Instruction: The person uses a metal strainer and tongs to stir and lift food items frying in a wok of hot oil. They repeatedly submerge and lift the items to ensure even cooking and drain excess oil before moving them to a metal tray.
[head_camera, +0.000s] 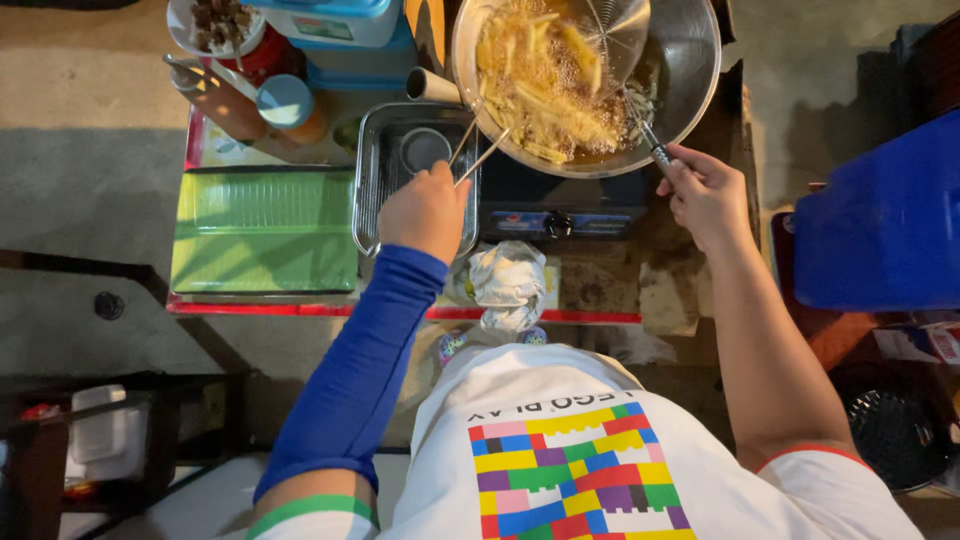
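The left hand is pinching long metal tongs and poking the fries in the big pan at the far edge of the stall table. The right hand is wrapped tight around the strainer handle. It is best to be stirring slowly, keeping fingers high above the hot oil.

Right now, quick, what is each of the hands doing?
Left hand: closed on metal tongs whose tips reach into the frying pan.
Right hand: closed on the handle of a wire skimmer in the pan.
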